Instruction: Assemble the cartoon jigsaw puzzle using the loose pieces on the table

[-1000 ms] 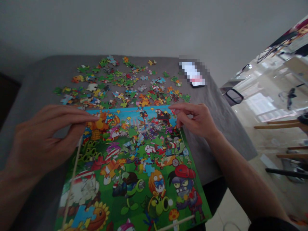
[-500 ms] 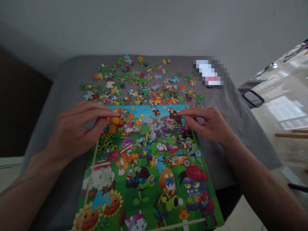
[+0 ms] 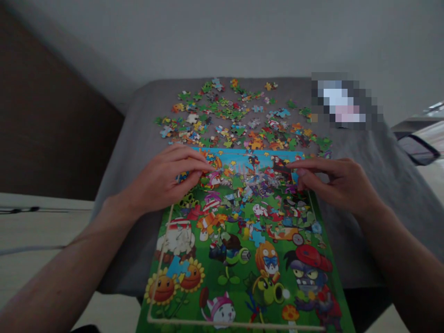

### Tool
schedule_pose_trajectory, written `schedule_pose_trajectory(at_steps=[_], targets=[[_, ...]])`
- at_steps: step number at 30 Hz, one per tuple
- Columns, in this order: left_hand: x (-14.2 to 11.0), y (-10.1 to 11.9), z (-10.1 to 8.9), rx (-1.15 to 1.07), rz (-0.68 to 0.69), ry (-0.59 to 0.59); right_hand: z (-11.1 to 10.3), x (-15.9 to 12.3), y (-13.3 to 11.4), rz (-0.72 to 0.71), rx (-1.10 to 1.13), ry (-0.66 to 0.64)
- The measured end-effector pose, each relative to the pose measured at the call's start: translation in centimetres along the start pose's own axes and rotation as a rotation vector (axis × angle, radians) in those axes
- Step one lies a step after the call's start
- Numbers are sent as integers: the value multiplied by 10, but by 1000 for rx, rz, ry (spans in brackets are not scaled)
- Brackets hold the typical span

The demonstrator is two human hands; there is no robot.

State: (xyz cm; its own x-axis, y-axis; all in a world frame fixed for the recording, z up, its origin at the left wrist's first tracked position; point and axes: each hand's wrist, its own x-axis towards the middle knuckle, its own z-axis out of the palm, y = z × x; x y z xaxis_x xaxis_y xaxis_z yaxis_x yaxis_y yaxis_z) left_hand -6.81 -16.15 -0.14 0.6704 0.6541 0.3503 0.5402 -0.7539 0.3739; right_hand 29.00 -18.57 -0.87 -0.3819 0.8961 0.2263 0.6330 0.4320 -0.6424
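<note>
A colourful cartoon puzzle picture board (image 3: 243,259) lies on a grey-covered table (image 3: 138,138), its near end hanging over the table's front edge. My left hand (image 3: 166,180) rests on the board's far left corner, fingers stretched toward the middle and thumb tucked under them. My right hand (image 3: 336,182) lies over the far right corner, fingers pointing left and pressed close together. I cannot see a piece in either hand. Several loose puzzle pieces (image 3: 239,115) are scattered just beyond the board.
A blurred-out flat object (image 3: 343,104) lies at the table's far right. A dark wall panel (image 3: 52,115) stands at the left, above a pale floor. A dark-rimmed object (image 3: 416,148) shows past the table's right edge.
The view has swung to the left, so table and board sit further right in frame. Both hands have stayed at the board's far corners, fingers sliding slightly inward.
</note>
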Motion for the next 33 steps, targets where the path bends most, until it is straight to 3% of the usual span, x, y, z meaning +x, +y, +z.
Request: schedule_pose_trajectory(at_steps=[10, 17, 24, 33], targets=[[-2, 2, -3, -21, -3, -47, 1, -1, -1, -1, -14, 21], [-3, 2, -5, 9, -26, -3, 1, -4, 2, 31, -9, 2], [-4, 0, -8, -5, -98, -72, 2, 1, -2, -9, 3, 23], [-16, 11, -10, -140, 15, -405, 0, 3, -5, 17, 1, 19]])
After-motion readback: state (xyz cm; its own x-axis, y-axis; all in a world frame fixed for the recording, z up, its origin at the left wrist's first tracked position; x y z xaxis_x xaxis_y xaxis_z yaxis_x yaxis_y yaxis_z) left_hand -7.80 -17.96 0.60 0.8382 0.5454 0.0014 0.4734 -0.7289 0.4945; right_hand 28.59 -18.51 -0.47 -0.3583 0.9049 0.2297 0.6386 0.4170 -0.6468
